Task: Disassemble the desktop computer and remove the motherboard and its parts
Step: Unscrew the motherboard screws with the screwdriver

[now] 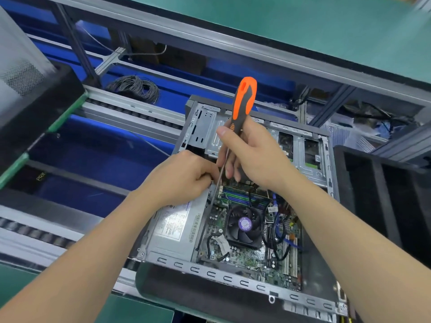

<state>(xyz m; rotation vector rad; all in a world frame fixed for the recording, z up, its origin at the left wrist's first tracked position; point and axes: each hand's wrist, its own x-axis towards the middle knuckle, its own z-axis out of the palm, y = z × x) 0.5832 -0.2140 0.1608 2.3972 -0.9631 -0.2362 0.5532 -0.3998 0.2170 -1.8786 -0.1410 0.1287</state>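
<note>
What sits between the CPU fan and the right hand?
Head view: the memory slots lie between the CPU fan and the right hand gripping the screwdriver.

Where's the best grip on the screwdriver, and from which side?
Grip the screwdriver by its thick black-and-orange handle, coming from the right, as the right hand does. It stands near upright, shaft down into the open computer case; the handle is clear above the case, the shaft thin.
</note>
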